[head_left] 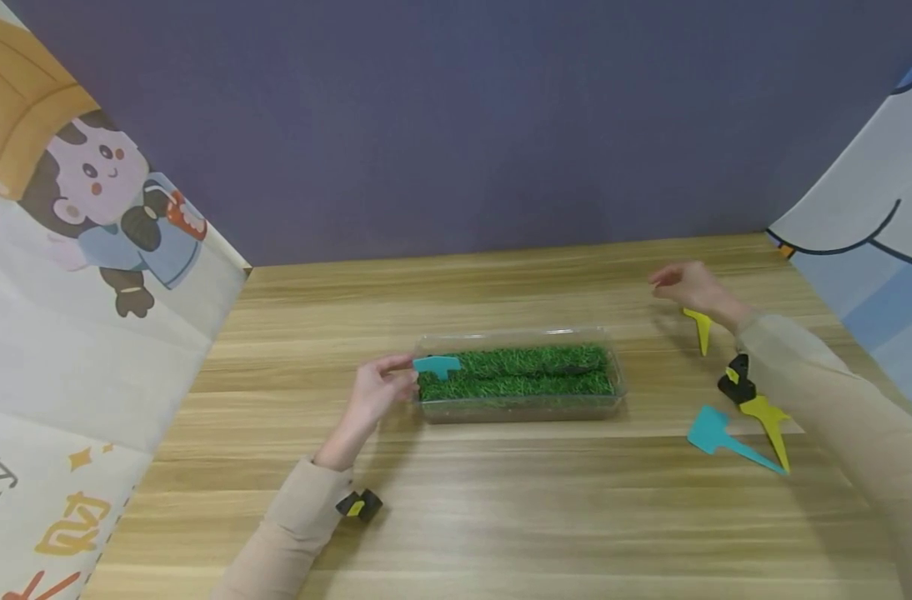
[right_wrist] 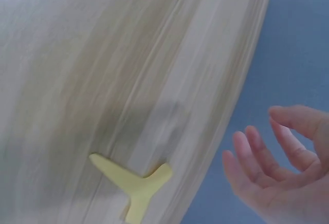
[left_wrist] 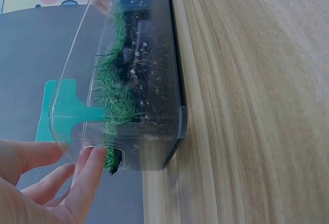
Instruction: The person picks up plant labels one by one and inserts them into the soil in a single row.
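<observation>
My left hand (head_left: 375,390) is at the left end of a clear plastic box (head_left: 519,408) planted with green grass. In the left wrist view its fingertips (left_wrist: 49,153) are right at the edge of a teal plant label (left_wrist: 67,106), with thumb and fingers apart. That label stands upright, its stem down in the grass (left_wrist: 115,93). My right hand (head_left: 689,287), fingers loosely bent and holding nothing, hovers over the table's back right. Just below it lies a yellow plant label (head_left: 702,332), which also shows in the right wrist view.
Nearer me on the right, a second teal label (head_left: 719,433) and another yellow label (head_left: 767,421) lie on the wooden table (head_left: 501,508), their tips close together. Dark soil shows through the box's wall. A dark blue panel (head_left: 456,125) rises behind the table, with printed sheets at both sides.
</observation>
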### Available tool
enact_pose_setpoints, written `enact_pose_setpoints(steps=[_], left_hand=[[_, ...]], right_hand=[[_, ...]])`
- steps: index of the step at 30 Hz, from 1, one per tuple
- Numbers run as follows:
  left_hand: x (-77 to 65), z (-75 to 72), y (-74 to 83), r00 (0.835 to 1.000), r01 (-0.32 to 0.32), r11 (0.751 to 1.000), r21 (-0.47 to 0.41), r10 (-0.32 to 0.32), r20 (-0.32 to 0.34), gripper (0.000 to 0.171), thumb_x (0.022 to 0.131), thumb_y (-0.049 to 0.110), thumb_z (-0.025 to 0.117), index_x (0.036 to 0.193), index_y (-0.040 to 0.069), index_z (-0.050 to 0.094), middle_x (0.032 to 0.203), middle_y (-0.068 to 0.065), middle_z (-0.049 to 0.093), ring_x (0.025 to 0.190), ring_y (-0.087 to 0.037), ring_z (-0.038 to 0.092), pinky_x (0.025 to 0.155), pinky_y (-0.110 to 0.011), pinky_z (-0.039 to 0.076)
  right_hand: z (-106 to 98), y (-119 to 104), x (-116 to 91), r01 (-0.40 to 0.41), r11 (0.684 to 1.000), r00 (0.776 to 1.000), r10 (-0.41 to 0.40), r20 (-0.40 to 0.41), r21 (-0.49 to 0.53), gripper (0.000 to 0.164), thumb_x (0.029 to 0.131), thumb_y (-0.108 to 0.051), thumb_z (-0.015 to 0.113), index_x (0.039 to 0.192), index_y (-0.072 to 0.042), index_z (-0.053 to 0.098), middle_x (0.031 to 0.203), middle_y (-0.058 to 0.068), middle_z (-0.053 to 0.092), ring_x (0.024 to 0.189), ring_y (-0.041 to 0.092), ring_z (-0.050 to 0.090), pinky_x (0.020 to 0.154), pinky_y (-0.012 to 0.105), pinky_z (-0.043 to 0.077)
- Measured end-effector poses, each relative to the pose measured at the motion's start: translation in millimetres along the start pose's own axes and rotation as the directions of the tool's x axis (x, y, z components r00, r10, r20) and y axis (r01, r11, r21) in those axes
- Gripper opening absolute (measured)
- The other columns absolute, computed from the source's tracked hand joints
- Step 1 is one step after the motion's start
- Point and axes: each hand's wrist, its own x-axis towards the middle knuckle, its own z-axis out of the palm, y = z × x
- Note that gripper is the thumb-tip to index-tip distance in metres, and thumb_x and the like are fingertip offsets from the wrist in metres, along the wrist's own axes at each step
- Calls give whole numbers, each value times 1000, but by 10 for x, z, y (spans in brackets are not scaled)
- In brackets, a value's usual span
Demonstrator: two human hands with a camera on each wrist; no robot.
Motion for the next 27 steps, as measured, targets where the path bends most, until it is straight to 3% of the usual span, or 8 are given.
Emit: enact_pose_setpoints(steps=[3,10,15,27], left_hand=[[-2,-1,3,1000,0,1000,4,-1,2,35,81,-4,57,115,-8,52,111,-25,56,71,-16,63,69,-30,56],[-7,-6,18,1000,20,1000,14,-20,1,36,81,-2,56,116,-5,53,112,-22,56,71,-15,63,69,-28,56],[3,-1,12,1000,8,1000,13,-8,3,36,81,-3,56,116,-7,52,111,-24,56,70,-14,63,67,-27,56],[1,0,7,1000,2,1000,13,-2,6,35,81,-3,56,116,-7,53,110,-23,56,71,-16,63,67,-26,56]], right_hand=[[-11,59,-1,13,999,1000,-14,-27,-34,32,86,-5,50,110,16,49,107,35,51,93,40,50,62,21,45],[-68,209,10,-32,995,999,29,-36,-90,33,86,-5,49,110,18,49,107,37,49,91,45,49,69,44,49],[-117,325,25,-86,988,996,82,-33,-132,36,84,-7,48,111,18,48,111,38,46,94,47,48,71,49,48],[-149,473,15,-205,972,978,207,0,-117,44,82,-11,49,114,19,42,120,40,34,102,47,39,84,54,40]])
